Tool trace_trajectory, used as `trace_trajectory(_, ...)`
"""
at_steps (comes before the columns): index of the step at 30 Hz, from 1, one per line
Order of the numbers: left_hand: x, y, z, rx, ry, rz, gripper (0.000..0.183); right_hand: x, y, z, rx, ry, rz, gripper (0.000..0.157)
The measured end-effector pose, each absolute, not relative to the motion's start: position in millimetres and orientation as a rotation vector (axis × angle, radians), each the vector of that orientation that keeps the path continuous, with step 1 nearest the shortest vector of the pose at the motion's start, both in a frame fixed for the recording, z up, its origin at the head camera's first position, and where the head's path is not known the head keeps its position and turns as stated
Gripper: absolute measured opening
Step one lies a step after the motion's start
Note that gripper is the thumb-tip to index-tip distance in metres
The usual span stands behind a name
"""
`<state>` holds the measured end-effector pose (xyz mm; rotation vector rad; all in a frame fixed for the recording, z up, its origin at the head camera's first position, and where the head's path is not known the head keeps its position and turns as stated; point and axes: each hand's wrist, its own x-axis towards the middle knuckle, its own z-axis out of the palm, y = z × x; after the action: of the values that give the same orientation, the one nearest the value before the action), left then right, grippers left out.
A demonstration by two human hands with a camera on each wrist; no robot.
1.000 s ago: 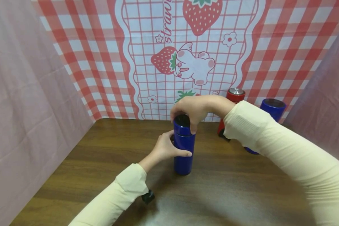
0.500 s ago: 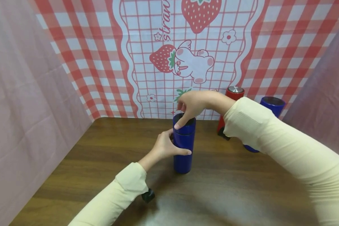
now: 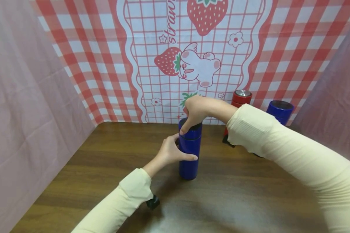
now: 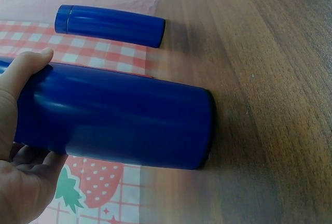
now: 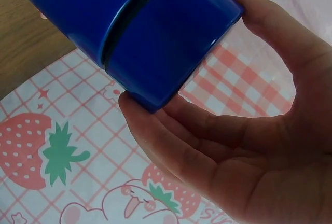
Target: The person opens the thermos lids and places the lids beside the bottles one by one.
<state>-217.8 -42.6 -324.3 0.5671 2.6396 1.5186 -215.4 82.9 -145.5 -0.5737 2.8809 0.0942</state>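
Note:
A blue thermos flask stands upright on the wooden table. My left hand wraps its body from the left, thumb across the front. In the left wrist view, the flask body reaches down to the tabletop. Above, my right hand grips the flask's lid by the rim, thumb on one side and fingers on the other. A dark seam parts lid from body in the right wrist view. Some right fingertips are hidden behind the lid in the head view.
A red flask with a steel top and a second blue flask stand at the back right, partly behind my right sleeve. A red checked cloth hangs behind the table, with pink curtains at both sides.
The right hand has turned on the lid: its thumb went from the lid's right front to its left front. The left hand and the flask have stayed in place.

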Motion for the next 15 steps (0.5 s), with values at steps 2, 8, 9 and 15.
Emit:
trace_trajectory(2, -217.9, -42.8, -324.3, 0.571, 2.637, 1.519, 0.071, -215.5, 82.9, -145.3, -0.576, 2.875, 0.077, 0.061)
trace_trajectory(8, -219.0, -42.8, -324.8, 0.567, 2.635, 1.512, 0.070, -216.2, 83.8, -144.6, -0.585, 2.859, 0.042, 0.065)
trace_trajectory(9, -219.1, -42.9, -324.8, 0.566, 2.637, 1.511, 0.069, -216.2, 84.0, -144.2, -0.594, 2.856, 0.042, 0.065)
trace_trajectory(15, -219.7, -42.9, -325.9, 0.567, 2.642, 1.512, 0.066, -216.5, 86.1, -142.4, -0.667, 2.828, 0.041, 0.059)
